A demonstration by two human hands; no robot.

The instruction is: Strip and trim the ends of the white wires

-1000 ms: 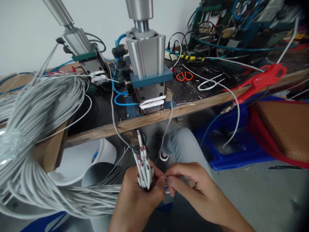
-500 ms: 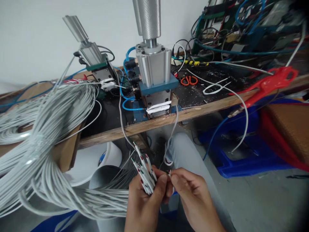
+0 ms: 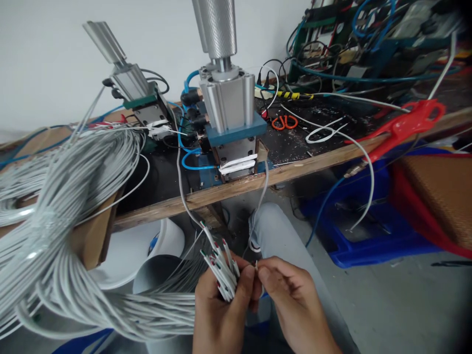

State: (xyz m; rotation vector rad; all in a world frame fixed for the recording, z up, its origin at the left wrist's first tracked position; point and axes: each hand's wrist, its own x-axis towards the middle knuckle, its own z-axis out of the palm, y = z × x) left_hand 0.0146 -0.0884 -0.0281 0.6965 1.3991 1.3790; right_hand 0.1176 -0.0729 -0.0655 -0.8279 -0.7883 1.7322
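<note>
My left hand (image 3: 224, 302) is closed round a bunch of white cables (image 3: 221, 270), whose cut ends stick up with small red, green and dark wire tips showing. Close beside it, my right hand (image 3: 289, 295) pinches the end of one white cable between thumb and forefinger. The two thumbs nearly meet there, and the fingers hide most of that cable end. From the left hand the cables run leftward into a large grey-white cable bundle (image 3: 147, 309), which drapes off the bench over my lap.
On the bench stand two pneumatic presses (image 3: 232, 103) (image 3: 132, 83) with blue hoses. Orange-handled scissors (image 3: 284, 122) lie behind. A red air gun (image 3: 409, 123) hangs at the wooden bench edge (image 3: 295, 169). Below are a white bucket (image 3: 173, 241) and a blue stool (image 3: 354, 246).
The view has shifted slightly, so the bench things sit a little further left. Both hands stay close together; the wire tips at the right fingertips are now less visible.
</note>
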